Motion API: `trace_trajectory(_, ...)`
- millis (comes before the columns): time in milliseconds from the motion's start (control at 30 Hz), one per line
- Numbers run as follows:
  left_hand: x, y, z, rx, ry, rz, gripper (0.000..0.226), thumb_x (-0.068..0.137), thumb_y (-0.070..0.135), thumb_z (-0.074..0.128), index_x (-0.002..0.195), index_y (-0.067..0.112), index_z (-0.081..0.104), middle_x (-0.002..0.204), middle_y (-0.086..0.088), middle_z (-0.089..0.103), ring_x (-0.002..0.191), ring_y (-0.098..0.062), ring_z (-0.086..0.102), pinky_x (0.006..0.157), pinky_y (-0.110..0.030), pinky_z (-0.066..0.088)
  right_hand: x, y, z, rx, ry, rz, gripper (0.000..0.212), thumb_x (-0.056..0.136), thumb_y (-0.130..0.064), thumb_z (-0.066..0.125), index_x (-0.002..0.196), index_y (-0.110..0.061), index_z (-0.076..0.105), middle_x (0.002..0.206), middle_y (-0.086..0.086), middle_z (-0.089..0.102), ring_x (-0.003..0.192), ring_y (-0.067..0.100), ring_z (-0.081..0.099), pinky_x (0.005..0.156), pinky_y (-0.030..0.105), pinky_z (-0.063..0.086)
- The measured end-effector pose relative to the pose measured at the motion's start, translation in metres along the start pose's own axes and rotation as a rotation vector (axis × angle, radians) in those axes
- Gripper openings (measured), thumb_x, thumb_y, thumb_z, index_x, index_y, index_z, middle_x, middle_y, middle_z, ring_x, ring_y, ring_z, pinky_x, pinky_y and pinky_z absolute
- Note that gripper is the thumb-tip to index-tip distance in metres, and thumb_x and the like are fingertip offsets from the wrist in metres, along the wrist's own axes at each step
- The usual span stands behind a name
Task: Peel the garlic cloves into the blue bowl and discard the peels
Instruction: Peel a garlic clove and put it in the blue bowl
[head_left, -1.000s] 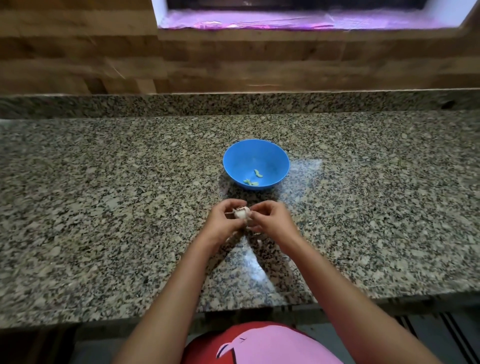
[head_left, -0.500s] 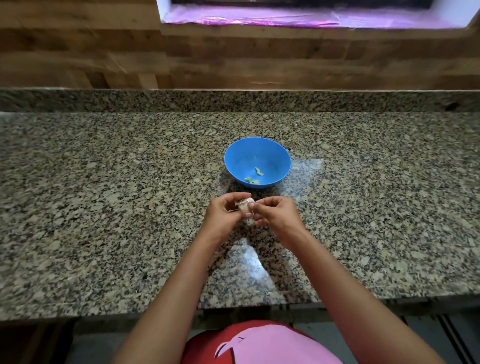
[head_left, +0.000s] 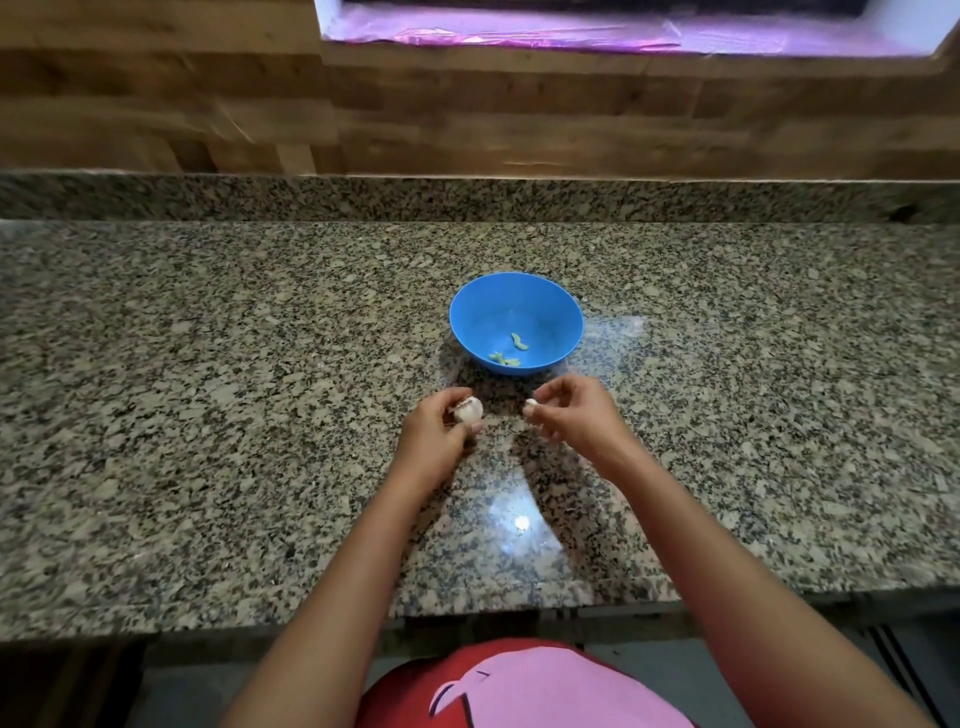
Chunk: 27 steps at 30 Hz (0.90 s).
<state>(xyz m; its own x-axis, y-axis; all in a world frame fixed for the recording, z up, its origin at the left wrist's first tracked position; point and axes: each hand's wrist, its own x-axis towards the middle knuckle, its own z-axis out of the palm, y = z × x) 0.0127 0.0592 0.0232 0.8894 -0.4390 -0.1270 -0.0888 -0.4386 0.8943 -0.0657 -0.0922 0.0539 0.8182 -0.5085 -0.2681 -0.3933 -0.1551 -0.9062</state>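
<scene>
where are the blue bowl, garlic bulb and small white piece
blue bowl (head_left: 479, 318): head view, bare inner left wall
garlic bulb (head_left: 469, 411): head view, exposed white side
small white piece (head_left: 531, 404): head view, its visible tip

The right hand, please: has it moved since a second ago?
Yes. The right hand has pulled rightward, away from the garlic in the left hand, from below the blue bowl's middle toward its right side, pinching a small piece.

Bare forearms, no sleeves; a red shirt (head_left: 395, 696) with a pink print (head_left: 545, 686).
</scene>
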Motion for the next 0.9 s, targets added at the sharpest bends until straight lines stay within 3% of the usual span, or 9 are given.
trace_trajectory(67, -0.001, -0.005, 0.001, 0.185, 0.043, 0.05, 0.044, 0.091, 0.01, 0.057, 0.134, 0.012, 0.048, 0.134, -0.007, 0.05, 0.115, -0.017, 0.05, 0.092, -0.018, 0.036, -0.001, 0.006, -0.003, -0.205, -0.002, -0.013, 0.01, 0.088, -0.011, 0.063, 0.097, -0.007, 0.064, 0.083, 0.003, 0.064, 0.063, 0.01, 0.057, 0.055, 0.022, 0.047)
trace_trajectory(167, -0.004, -0.014, 0.008, 0.289, 0.073, 0.078, 0.056, 0.093, 0.015, 0.054, 0.145, 0.019, 0.032, 0.153, -0.004, 0.027, 0.138, -0.021, 0.028, 0.107, -0.029, 0.028, -0.001, 0.02, 0.0, -0.485, 0.007, -0.105, 0.013, 0.091, -0.005, 0.056, 0.098, -0.005, 0.067, 0.092, 0.0, 0.063, 0.083, 0.014, 0.061, 0.081, 0.029, 0.053)
trace_trajectory(267, -0.012, -0.022, 0.018, 0.446, 0.097, 0.243, 0.055, 0.096, 0.018, 0.049, 0.146, 0.02, 0.027, 0.155, 0.002, 0.016, 0.144, -0.016, 0.01, 0.116, -0.031, 0.011, 0.0, 0.034, 0.006, -0.744, 0.026, -0.252, 0.014, 0.089, 0.001, 0.05, 0.088, -0.005, 0.062, 0.09, 0.003, 0.06, 0.085, 0.019, 0.058, 0.075, 0.026, 0.049)
trace_trajectory(333, -0.018, -0.026, 0.026, 0.455, 0.104, 0.391, 0.049, 0.096, 0.014, 0.05, 0.143, 0.014, 0.034, 0.151, -0.002, 0.028, 0.142, -0.014, 0.016, 0.114, -0.026, 0.006, 0.0, 0.037, 0.008, -0.899, 0.011, -0.38, 0.011, 0.088, 0.003, 0.048, 0.084, -0.003, 0.057, 0.085, 0.004, 0.054, 0.081, 0.019, 0.052, 0.073, 0.027, 0.046)
trace_trajectory(467, -0.023, -0.031, 0.043, 0.4, 0.105, 0.486, 0.039, 0.091, 0.006, 0.055, 0.129, 0.004, 0.053, 0.134, -0.014, 0.053, 0.13, -0.028, 0.043, 0.109, -0.032, 0.024, 0.003, 0.038, 0.011, -1.092, -0.007, -0.67, 0.01, 0.073, 0.01, 0.059, 0.079, 0.002, 0.057, 0.078, 0.017, 0.057, 0.073, 0.028, 0.052, 0.065, 0.039, 0.049)
trace_trajectory(600, -0.026, -0.029, 0.052, 0.36, 0.097, 0.502, 0.037, 0.088, 0.001, 0.056, 0.125, 0.001, 0.056, 0.126, -0.014, 0.058, 0.122, -0.027, 0.05, 0.106, -0.029, 0.03, 0.003, 0.05, 0.016, -1.136, 0.059, -0.778, 0.024, 0.052, 0.01, 0.07, 0.07, 0.0, 0.059, 0.065, 0.014, 0.058, 0.059, 0.029, 0.058, 0.047, 0.03, 0.048)
trace_trajectory(733, -0.027, -0.023, 0.05, 0.26, 0.075, 0.453, 0.033, 0.092, 0.004, 0.054, 0.125, 0.003, 0.057, 0.125, -0.009, 0.058, 0.119, -0.019, 0.05, 0.104, -0.022, 0.032, 0.0, 0.056, 0.018, -0.885, 0.138, -0.691, 0.006, 0.072, 0.006, 0.06, 0.073, 0.0, 0.057, 0.071, 0.014, 0.057, 0.065, 0.03, 0.056, 0.054, 0.031, 0.045)
trace_trajectory(833, -0.025, -0.015, 0.044, 0.033, 0.05, 0.249, 0.026, 0.091, 0.013, 0.059, 0.116, 0.01, 0.064, 0.111, 0.002, 0.063, 0.103, -0.009, 0.057, 0.091, -0.015, 0.042, -0.008, 0.048, 0.022, -0.381, 0.15, -0.265, 0.01, 0.088, -0.005, 0.057, 0.091, -0.006, 0.067, 0.088, 0.004, 0.063, 0.084, 0.019, 0.06, 0.075, 0.029, 0.048)
trace_trajectory(900, -0.024, -0.01, 0.042, -0.198, 0.021, 0.086, 0.016, 0.088, 0.019, 0.064, 0.104, 0.016, 0.067, 0.099, 0.006, 0.068, 0.09, -0.006, 0.063, 0.077, -0.015, 0.05, -0.015, 0.039, 0.027, 0.034, 0.11, -0.084, 0.011, 0.09, -0.008, 0.058, 0.091, -0.01, 0.07, 0.085, 0.006, 0.069, 0.077, 0.018, 0.065, 0.072, 0.031, 0.055)
